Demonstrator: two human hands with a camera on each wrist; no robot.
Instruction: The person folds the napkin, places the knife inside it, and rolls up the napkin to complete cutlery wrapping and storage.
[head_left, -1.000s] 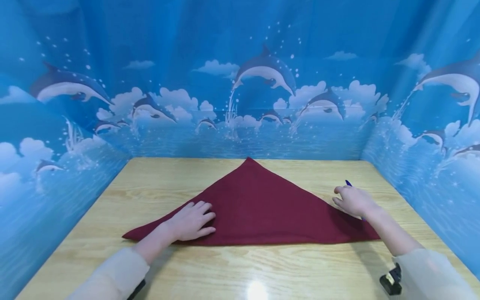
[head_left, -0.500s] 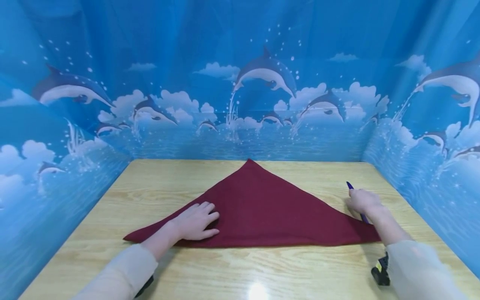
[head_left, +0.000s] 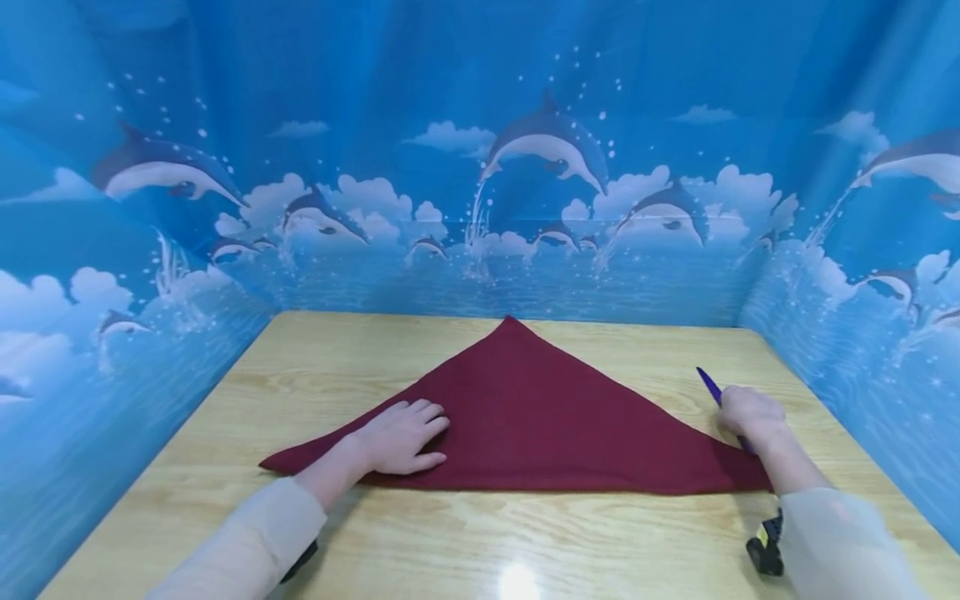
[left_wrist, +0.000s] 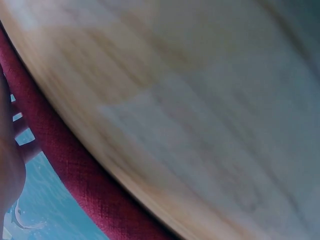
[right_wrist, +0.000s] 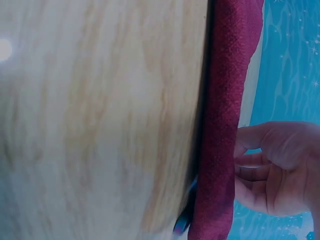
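A dark red cloth [head_left: 525, 417] lies on the table as a wide triangle, one point toward the back and its long straight edge in front. On its left part my left hand [head_left: 405, 436] rests palm down, fingers extended. At its right corner my right hand [head_left: 752, 412] curls round a slim blue-purple pointed stick [head_left: 708, 383]. The stick's tapered tip sticks out beyond the fist toward the back left; its lower end shows below the hand, over the cloth. In the right wrist view, curled fingers [right_wrist: 252, 172] stand behind the cloth edge [right_wrist: 220, 110], which hides what they hold.
The table [head_left: 450, 542] has a light wood grain. A blue curtain [head_left: 420, 275] with dolphins encloses its back and both sides. A dark glossy piece [right_wrist: 185, 215] shows at the cloth's front edge in the right wrist view.
My right hand has come down from a loose pose onto the blue-purple stick and closed round it, and the stick now tilts more to the left. My left hand stays on the cloth.
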